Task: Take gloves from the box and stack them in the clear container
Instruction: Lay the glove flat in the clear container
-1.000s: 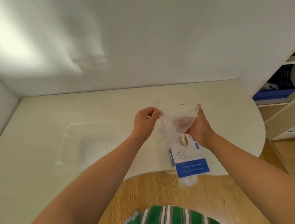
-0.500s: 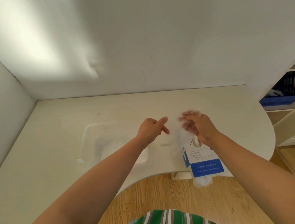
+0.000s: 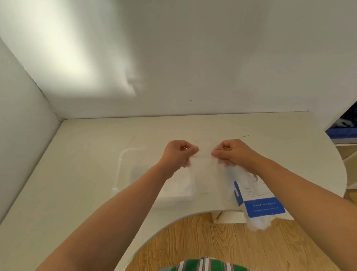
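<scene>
A thin clear plastic glove [image 3: 209, 176] hangs spread above the table. My left hand [image 3: 177, 154] pinches its top left edge and my right hand [image 3: 235, 153] pinches its top right edge. The blue and white glove box [image 3: 258, 200] lies at the table's front edge under my right forearm, with more gloves [image 3: 259, 223] spilling out of its near end. The clear container [image 3: 125, 171] sits on the table left of centre, partly hidden by my left arm, with a flat stack of gloves [image 3: 180, 183] inside it.
The cream table [image 3: 79, 191] fills a corner between white walls and has a curved cut-out front edge. White shelves [image 3: 353, 132] with a blue bin stand at the right. Wooden floor lies below.
The hands have come together and each now pinches the glove's top edge, holding it spread flat; half a second ago only the right hand held it crumpled. The view shifted left.
</scene>
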A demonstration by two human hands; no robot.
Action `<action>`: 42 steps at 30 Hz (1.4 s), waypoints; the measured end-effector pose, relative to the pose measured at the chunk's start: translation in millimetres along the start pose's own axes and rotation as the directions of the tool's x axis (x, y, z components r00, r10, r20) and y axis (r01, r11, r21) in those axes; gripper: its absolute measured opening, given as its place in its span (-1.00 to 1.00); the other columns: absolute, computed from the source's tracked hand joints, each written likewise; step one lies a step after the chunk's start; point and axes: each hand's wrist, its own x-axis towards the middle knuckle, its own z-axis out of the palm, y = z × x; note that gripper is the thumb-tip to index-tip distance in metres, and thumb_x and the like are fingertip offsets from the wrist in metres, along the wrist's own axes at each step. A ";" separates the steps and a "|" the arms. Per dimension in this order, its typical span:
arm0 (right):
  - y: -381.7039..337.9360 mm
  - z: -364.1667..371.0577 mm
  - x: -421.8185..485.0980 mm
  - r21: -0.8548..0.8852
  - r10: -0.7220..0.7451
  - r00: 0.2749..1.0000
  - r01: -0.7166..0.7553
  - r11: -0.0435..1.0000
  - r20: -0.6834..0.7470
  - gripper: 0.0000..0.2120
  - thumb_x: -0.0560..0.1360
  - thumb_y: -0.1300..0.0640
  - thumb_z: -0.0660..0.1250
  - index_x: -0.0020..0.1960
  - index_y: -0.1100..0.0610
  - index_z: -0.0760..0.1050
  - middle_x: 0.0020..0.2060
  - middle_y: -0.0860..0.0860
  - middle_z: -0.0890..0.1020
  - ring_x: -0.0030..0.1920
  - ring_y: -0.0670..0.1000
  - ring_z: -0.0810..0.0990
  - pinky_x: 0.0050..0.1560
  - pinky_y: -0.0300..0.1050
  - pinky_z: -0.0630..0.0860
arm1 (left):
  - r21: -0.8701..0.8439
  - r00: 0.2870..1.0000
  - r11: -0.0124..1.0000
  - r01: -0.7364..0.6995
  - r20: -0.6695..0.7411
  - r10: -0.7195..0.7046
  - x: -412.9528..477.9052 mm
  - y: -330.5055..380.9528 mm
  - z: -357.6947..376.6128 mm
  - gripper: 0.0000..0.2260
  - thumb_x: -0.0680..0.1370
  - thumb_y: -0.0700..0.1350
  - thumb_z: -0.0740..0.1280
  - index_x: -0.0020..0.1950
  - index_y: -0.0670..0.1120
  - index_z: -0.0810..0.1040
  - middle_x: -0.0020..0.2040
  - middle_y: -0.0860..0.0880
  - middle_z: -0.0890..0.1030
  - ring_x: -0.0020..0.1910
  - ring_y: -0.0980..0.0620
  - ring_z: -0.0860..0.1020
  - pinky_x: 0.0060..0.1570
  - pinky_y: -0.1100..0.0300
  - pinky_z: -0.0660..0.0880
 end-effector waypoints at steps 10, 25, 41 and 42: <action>-37.0 54.8 35.4 -0.072 -0.088 0.984 0.101 0.992 0.156 -0.83 0.47 0.10 0.47 -0.04 0.19 0.62 -0.37 0.00 0.57 -0.35 -0.12 0.52 -0.29 -0.25 0.40 | -0.083 0.991 0.988 0.132 -0.002 -0.132 -30.1 -29.5 -65.5 -0.59 0.43 0.18 0.47 -0.09 -0.18 0.62 -0.24 -0.02 0.56 -0.26 0.03 0.55 -0.16 0.17 0.50; -47.8 129.5 59.2 -0.397 -0.592 0.805 0.557 0.729 0.042 -0.87 0.47 0.25 0.33 -0.02 0.08 0.57 -0.16 -0.05 0.54 -0.21 -0.05 0.50 -0.08 -0.06 0.51 | 0.709 0.939 0.648 0.278 -0.344 -0.027 -19.8 -76.1 -76.8 -0.87 0.66 -0.20 0.04 0.08 -0.16 0.36 -0.18 -0.07 0.48 -0.24 -0.07 0.44 -0.32 0.11 0.28; 13.7 181.3 79.5 -0.734 0.114 0.904 0.256 0.629 0.413 -0.18 0.46 -0.08 0.42 0.54 0.09 0.05 0.40 0.13 0.18 0.21 0.12 0.46 0.21 -0.03 0.47 | 0.846 0.999 0.533 -0.012 -0.006 0.032 0.7 -80.1 -57.1 -0.79 0.50 -0.27 0.23 0.11 -0.11 0.47 0.00 -0.08 0.58 -0.07 -0.13 0.55 -0.14 0.02 0.49; 14.2 179.8 79.8 -0.729 0.120 0.900 0.256 0.635 0.420 -0.18 0.45 -0.08 0.42 0.54 0.08 0.06 0.39 0.13 0.19 0.20 0.12 0.47 0.20 -0.03 0.47 | 0.836 0.994 0.548 0.037 0.023 -0.103 4.3 -86.8 -56.2 -0.76 0.50 -0.24 0.26 0.17 -0.11 0.45 0.05 -0.09 0.59 0.02 -0.13 0.56 -0.07 0.03 0.49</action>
